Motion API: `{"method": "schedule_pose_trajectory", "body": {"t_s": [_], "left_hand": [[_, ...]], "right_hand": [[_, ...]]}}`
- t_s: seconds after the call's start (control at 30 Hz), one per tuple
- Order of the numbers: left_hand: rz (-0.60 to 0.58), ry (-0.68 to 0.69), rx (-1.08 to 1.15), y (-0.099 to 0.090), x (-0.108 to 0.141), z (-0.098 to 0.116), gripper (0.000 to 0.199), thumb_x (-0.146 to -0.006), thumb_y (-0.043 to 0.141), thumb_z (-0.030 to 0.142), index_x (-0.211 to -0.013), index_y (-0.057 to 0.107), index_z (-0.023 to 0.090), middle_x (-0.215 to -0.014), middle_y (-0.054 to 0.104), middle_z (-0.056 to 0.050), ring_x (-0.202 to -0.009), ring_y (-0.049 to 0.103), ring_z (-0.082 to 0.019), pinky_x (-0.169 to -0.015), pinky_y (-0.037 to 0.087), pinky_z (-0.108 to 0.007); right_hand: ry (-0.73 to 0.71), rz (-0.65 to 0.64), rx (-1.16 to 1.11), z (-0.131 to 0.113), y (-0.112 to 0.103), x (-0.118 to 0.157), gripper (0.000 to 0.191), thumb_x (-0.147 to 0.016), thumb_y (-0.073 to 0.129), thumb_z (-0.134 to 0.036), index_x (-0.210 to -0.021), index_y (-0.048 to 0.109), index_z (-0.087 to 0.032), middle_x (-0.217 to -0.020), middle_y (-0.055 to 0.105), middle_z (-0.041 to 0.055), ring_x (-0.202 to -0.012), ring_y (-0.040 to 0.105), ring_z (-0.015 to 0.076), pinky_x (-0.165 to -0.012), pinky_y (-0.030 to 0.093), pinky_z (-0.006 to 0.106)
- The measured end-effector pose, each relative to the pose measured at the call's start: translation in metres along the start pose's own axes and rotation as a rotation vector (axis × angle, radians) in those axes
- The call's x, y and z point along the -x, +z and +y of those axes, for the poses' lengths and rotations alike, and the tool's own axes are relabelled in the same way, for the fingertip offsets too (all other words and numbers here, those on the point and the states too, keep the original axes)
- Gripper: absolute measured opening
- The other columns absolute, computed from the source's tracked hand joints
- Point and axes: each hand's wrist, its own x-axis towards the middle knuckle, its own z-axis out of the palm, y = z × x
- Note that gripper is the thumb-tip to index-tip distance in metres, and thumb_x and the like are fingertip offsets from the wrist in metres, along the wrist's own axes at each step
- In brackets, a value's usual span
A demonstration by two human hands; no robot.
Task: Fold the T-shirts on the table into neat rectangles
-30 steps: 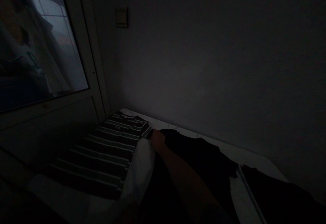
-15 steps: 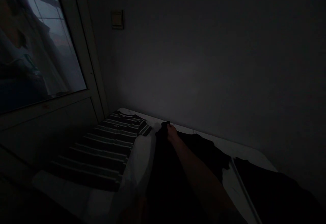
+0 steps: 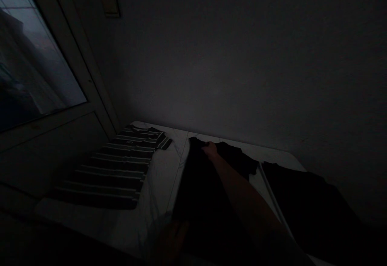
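Note:
A black garment (image 3: 202, 185), probably a folded shirt, lies lengthwise on the white marble-patterned table (image 3: 166, 169). My right hand (image 3: 209, 149) reaches across it to its far end, with the fingers closed on the cloth near the top edge. Low in the view, my left hand (image 3: 172, 235) is at the garment's near left corner; deep shadow hides how its fingers are set. To the left, a striped short-sleeved T-shirt (image 3: 111, 165) is spread flat. On the right lies another dark garment (image 3: 308, 201), its details lost in the dark.
A plain wall (image 3: 211, 56) runs behind the table's far edge. At the left stands a door (image 3: 90, 113) with a glass pane, and a light switch (image 3: 110, 4) is on the wall beside it. A pale strip (image 3: 276, 205) divides the two dark garments.
The black garment's far end, bunched and raised in my right hand before, now lies flatter and straighter. My left hand shows more at the near corner. The view has tilted down and shifted right.

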Motion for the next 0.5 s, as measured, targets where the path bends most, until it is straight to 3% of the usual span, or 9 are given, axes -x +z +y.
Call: {"method": "schedule_pose_trajectory", "body": {"t_s": [0.1,0.27,0.4,0.5], "left_hand": [[0.017,-0.036,0.008,-0.017,-0.003,0.007,0.069,-0.08,0.049,0.0,-0.14,0.06,0.033,-0.121,0.075,-0.004,-0.105,0.071,-0.02,-0.088,0.056,-0.025],[0.072,-0.045,0.068,-0.033,-0.007,0.013,0.064,-0.079,0.049,0.0,-0.134,0.064,0.03,-0.117,0.076,-0.003,-0.101,0.072,-0.018,-0.086,0.055,-0.022],[0.214,-0.028,0.01,-0.037,-0.009,0.012,0.055,-0.082,0.047,0.003,-0.127,0.067,0.027,-0.11,0.077,-0.004,-0.098,0.072,-0.019,-0.083,0.058,-0.025],[0.298,0.002,-0.035,-0.042,-0.013,0.011,0.046,-0.087,0.044,0.006,-0.12,0.068,0.026,-0.099,0.078,-0.003,-0.09,0.073,-0.019,-0.079,0.059,-0.027]], "right_hand": [[-0.041,0.06,0.129,0.002,-0.005,-0.004,0.028,-0.068,0.067,-0.014,-0.096,0.066,-0.019,-0.111,0.071,0.0098,-0.117,0.062,0.0253,-0.102,0.046,0.034],[-0.099,0.05,0.267,0.015,-0.02,-0.002,0.033,-0.07,0.074,-0.025,-0.101,0.065,-0.018,-0.108,0.072,0.0123,-0.111,0.066,0.028,-0.096,0.049,0.036],[-0.151,0.019,0.322,0.03,-0.028,-0.001,0.05,-0.067,0.081,-0.031,-0.111,0.064,-0.016,-0.109,0.071,0.0121,-0.105,0.068,0.0264,-0.089,0.052,0.034],[-0.214,0.002,0.351,0.035,-0.031,-0.002,0.049,-0.068,0.079,-0.027,-0.114,0.063,-0.016,-0.108,0.072,0.0103,-0.101,0.069,0.0239,-0.089,0.052,0.033]]}}
